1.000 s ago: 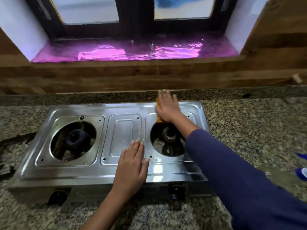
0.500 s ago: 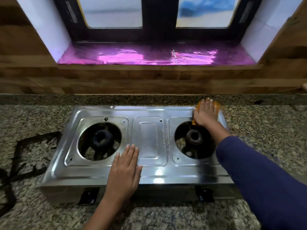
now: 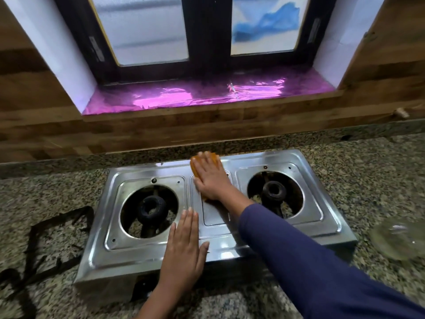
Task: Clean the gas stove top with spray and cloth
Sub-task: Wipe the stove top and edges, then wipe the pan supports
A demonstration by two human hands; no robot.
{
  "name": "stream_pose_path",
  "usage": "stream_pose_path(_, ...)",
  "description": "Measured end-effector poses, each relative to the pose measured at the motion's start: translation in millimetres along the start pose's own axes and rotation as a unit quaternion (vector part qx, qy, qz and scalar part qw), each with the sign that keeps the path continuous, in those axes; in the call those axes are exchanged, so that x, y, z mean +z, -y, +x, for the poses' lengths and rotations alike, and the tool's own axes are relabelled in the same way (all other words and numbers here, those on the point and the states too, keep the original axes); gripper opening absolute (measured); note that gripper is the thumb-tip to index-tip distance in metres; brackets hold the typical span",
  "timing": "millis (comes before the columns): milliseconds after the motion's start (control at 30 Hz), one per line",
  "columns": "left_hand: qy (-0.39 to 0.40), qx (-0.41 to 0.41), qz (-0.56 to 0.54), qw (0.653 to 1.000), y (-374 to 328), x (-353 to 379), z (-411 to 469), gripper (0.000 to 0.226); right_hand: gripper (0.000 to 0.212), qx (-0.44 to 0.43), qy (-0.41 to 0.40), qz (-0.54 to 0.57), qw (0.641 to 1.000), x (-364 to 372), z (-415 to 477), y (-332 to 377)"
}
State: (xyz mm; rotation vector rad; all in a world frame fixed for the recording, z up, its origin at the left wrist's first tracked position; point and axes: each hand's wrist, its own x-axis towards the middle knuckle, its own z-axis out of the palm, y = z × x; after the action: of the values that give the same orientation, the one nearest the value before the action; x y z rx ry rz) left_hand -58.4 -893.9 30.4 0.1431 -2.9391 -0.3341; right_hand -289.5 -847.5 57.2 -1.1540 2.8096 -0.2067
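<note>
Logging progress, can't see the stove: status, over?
Right hand flat on orange cloth, pressing it on centre panel of stove top. Left hand flat on front edge, bracing. Nothing blocking the wipe.

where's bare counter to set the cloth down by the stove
Bare granite counter right of the stove toward the back, and behind its left corner. Crowded: black grates front-left, glossy round patch front-right, left hand and right hand on the stove.

No legible text, window-frame stickers (image 3: 96, 49) possibly printed, too blurred
</note>
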Motion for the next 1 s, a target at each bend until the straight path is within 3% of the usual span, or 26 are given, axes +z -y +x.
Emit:
stream_pose_path(167,-0.003,0.001,-0.003,1.0,0.5,2.2,-1.1,0.067,0.069,0.206,-0.036,0.051,0.977,-2.2,-28.0,-44.8)
stream_pose_path(300,-0.001,0.004,0.0,1.0,-0.2,3.0,-1.2,0.067,0.071,0.238,-0.045,0.095,0.966,7.4,-65.3,-39.7)
stream_pose_path(500,-0.024,0.005,-0.025,0.999,-2.2,2.2,-1.8,0.066,0.067,0.145,-0.019,0.045,0.988,16.4,-127.9,-6.5)
stream_pose_path(633,-0.026,0.014,-0.039,0.999,-2.1,-1.1,-2.2,0.068,0.068,0.045,0.009,0.043,0.998,16.1,-110.0,24.2)
stream_pose_path(733,-0.04,0.015,-0.072,0.997,-3.4,-4.9,-3.9,0.071,0.082,-0.011,0.027,0.045,0.999,16.2,-89.2,47.6)
stream_pose_path(867,-0.049,0.02,-0.102,0.993,-3.0,-8.9,-5.7,0.073,0.077,-0.068,0.037,0.063,0.995,11.7,-109.7,46.5)
stream_pose_path(1000,-0.031,0.035,-0.081,0.996,-2.7,-8.0,-6.2,0.076,0.072,-0.04,0.037,0.072,0.996,6.5,-162.4,7.5)
